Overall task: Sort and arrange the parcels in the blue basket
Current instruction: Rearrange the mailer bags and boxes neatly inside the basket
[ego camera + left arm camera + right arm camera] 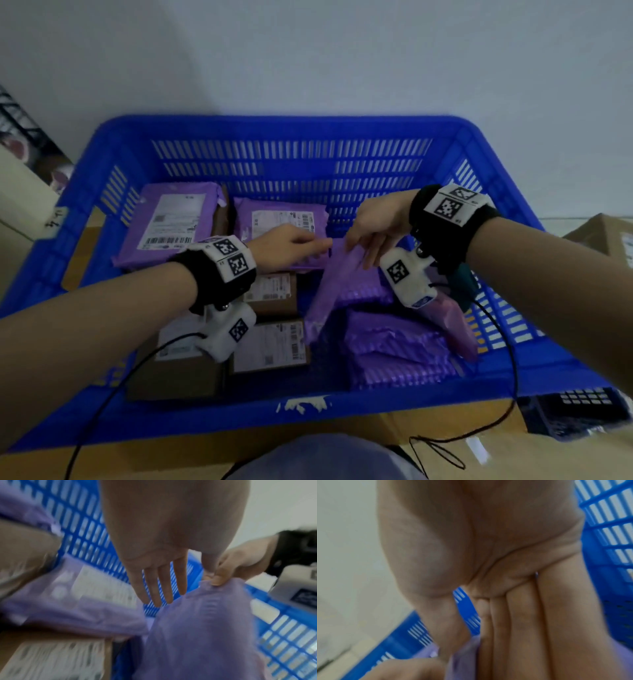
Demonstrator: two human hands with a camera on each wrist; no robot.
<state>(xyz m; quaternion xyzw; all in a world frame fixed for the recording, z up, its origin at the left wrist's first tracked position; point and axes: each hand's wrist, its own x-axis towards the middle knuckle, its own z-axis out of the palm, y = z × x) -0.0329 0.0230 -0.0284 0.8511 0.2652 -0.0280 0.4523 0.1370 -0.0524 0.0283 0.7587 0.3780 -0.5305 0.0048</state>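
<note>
The blue basket (pixel 291 126) holds several parcels. A limp purple mailer bag (pixel 337 284) (pixel 205 628) hangs upright over the basket's middle. My right hand (pixel 373 226) (pixel 505 547) pinches its top edge between thumb and fingers. My left hand (pixel 291 245) (pixel 154 540) reaches in from the left, fingers straight, with fingertips and thumb touching the bag's upper corner. Two labelled purple mailers (pixel 164 222) (pixel 274 216) lie flat at the back left. Brown labelled boxes (pixel 270 346) sit front left. More purple mailers (pixel 394 349) are stacked at the right.
A pink mailer (pixel 459 325) leans on the basket's right wall. Outside, a cardboard box (pixel 606 236) stands to the right and a dark keypad device (pixel 582 407) lies at the front right corner. Wrist-camera cables trail over the front rim. A white wall rises behind.
</note>
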